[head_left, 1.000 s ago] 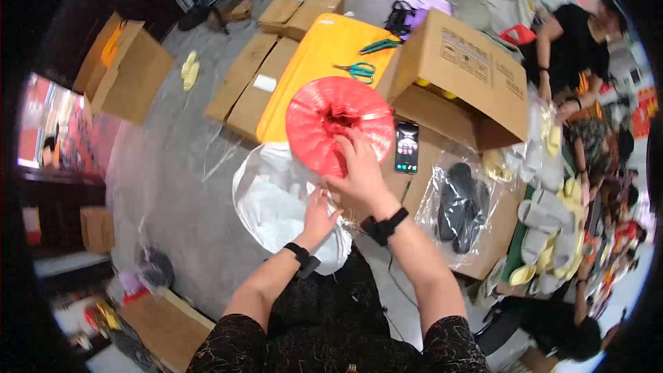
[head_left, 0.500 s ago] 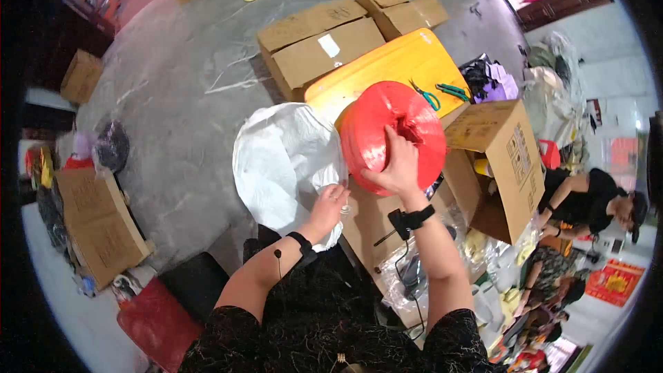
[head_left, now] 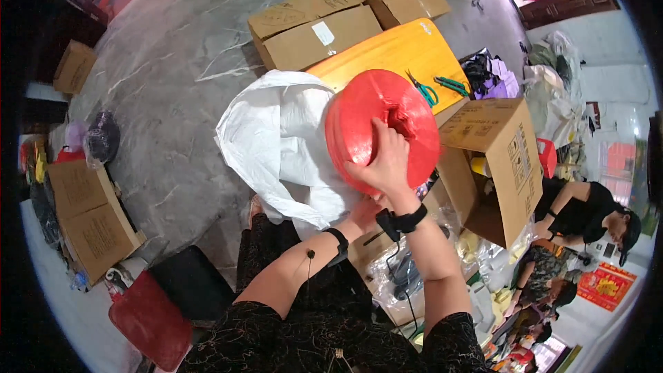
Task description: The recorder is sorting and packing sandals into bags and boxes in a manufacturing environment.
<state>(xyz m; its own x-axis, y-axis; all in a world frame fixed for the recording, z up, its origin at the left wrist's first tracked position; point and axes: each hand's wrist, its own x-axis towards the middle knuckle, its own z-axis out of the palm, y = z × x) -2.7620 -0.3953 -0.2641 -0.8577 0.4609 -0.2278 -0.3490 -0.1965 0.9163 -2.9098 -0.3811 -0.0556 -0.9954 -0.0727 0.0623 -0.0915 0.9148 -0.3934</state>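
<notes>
1. Our red roll [head_left: 366,107] looked glossy, fat and ring-shaped, its plastic crinkled around the centre hole.
2. We had it tilted between the white bag [head_left: 257,139] and the open carton [head_left: 519,166].
3. Our right hand [head_left: 388,164] gripped its near side; our left hand [head_left: 364,213], partly hidden below, held we couldn't tell what.

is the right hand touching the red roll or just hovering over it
Touching: the head view shows the right hand laid on the red roll, its thumb resting against it.
</notes>
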